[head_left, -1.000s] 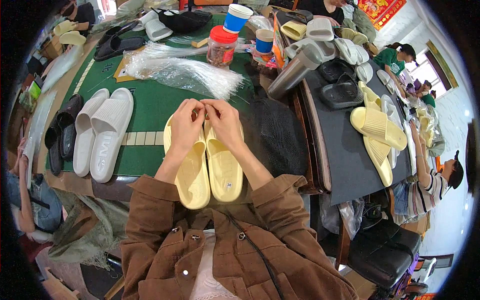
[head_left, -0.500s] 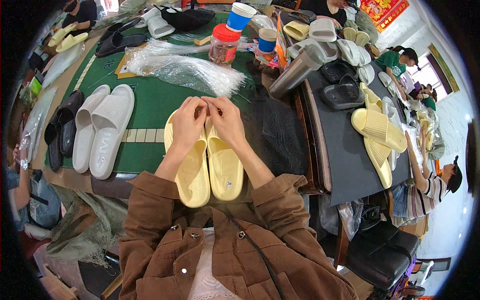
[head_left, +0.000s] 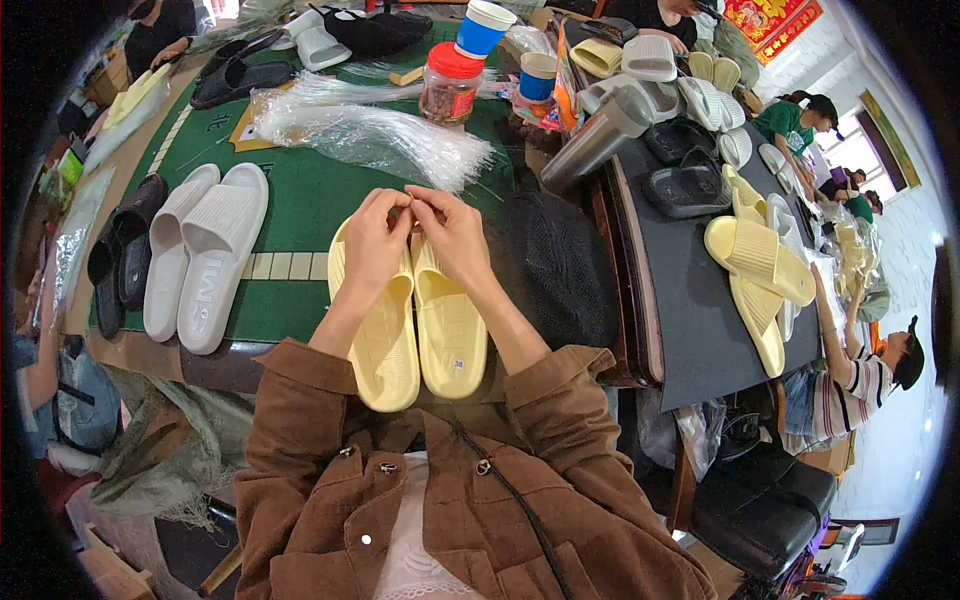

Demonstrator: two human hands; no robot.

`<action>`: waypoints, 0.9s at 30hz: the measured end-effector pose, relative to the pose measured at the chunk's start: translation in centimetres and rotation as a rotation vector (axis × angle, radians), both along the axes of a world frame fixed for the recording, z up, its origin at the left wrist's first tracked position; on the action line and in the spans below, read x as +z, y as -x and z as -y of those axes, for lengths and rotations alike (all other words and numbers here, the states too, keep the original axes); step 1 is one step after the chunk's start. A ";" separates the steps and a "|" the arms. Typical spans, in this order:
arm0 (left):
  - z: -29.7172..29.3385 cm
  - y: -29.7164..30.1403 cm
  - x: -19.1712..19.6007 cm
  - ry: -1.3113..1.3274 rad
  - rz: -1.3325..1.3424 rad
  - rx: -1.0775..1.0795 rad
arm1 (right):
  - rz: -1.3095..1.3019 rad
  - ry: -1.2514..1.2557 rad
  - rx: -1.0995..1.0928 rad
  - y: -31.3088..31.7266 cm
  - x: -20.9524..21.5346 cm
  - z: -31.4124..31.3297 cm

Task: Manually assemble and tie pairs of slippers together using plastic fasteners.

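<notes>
A pair of pale yellow slippers (head_left: 450, 335) lies side by side at the table's near edge, toes pointing away from me. Over their straps, my left hand (head_left: 376, 238) and my right hand (head_left: 452, 238) meet with fingertips pinched together. Whatever is between the fingertips is too small to make out. Beyond my hands lies a bundle of thin clear plastic strands (head_left: 420, 150), partly in a clear bag. To the left rest a pair of grey slippers (head_left: 225, 260) and a pair of black slippers (head_left: 133, 245).
A red-lidded jar (head_left: 450, 88) with a blue paper cup (head_left: 484, 30) on top stands at the back. Right of it, a steel flask (head_left: 595, 140) leans beside a dark side table (head_left: 690, 340) with many slippers, including yellow ones (head_left: 760, 262). Co-workers sit around.
My hands stay almost in place, still pinched together above the yellow slippers. At the far left, a co-worker's yellow slippers have shifted and that person's hand now shows near them.
</notes>
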State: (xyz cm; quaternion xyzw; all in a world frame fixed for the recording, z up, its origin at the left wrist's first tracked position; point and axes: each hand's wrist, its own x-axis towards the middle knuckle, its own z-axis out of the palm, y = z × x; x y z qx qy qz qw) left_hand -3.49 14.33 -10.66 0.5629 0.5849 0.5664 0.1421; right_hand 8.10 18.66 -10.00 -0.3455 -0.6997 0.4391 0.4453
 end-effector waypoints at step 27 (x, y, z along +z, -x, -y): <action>0.2 0.0 0.2 0.006 -0.022 0.040 | -0.355 0.242 0.020 -1.0 0.0 -1.0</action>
